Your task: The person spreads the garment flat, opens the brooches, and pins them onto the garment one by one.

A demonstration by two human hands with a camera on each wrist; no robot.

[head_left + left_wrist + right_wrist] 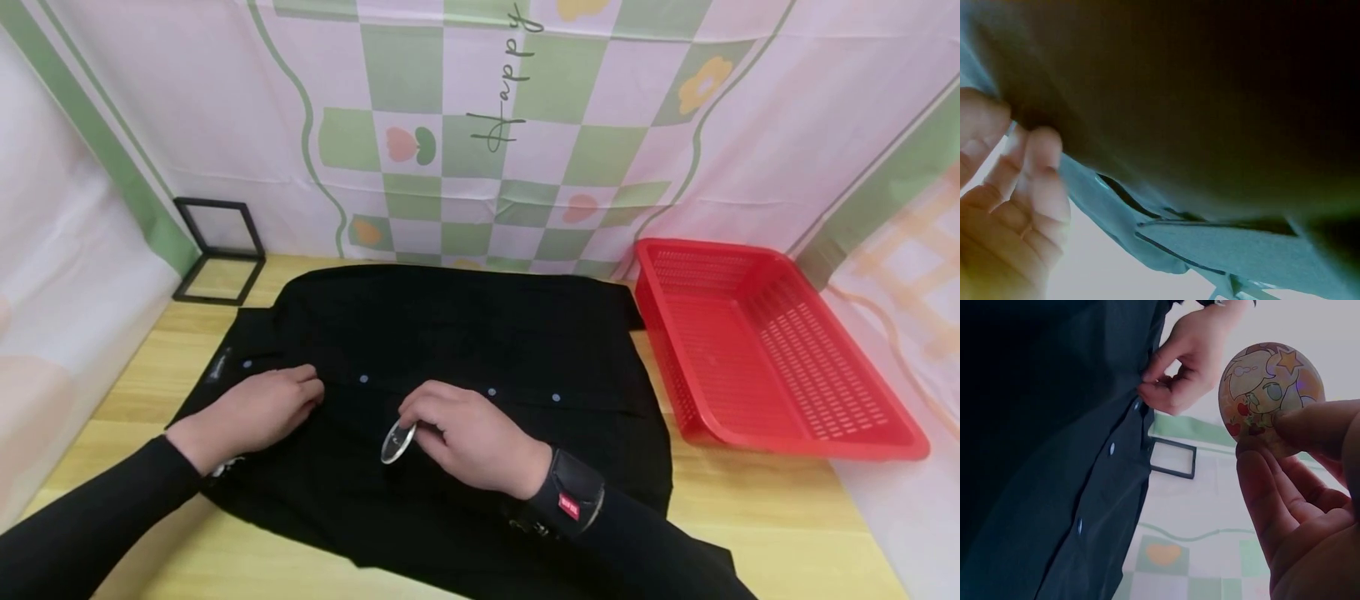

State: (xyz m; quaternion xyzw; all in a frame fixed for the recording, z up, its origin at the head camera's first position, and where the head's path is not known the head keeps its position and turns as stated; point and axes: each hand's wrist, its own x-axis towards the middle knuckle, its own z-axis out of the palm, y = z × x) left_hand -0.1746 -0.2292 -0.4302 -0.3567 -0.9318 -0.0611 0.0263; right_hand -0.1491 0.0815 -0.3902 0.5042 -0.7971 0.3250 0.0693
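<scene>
A black button-up shirt [457, 325] lies spread on the wooden table, its row of pale buttons [363, 379] running across the middle. My right hand [476, 437] pinches a round pin badge [396, 443] between thumb and fingers, above the shirt. The right wrist view shows a cartoon character with a star on the badge's face [1266, 394]. At the collar end, my left hand [262, 410] pinches the shirt's front edge near a button. In the left wrist view the left fingers [1041, 181] meet the dark, blurred cloth.
A red plastic basket [750, 367] stands at the right, touching the curtain behind. Black hinged frames [225, 252] stand at the back left corner. A patterned curtain [480, 92] hangs behind the wooden table [780, 500].
</scene>
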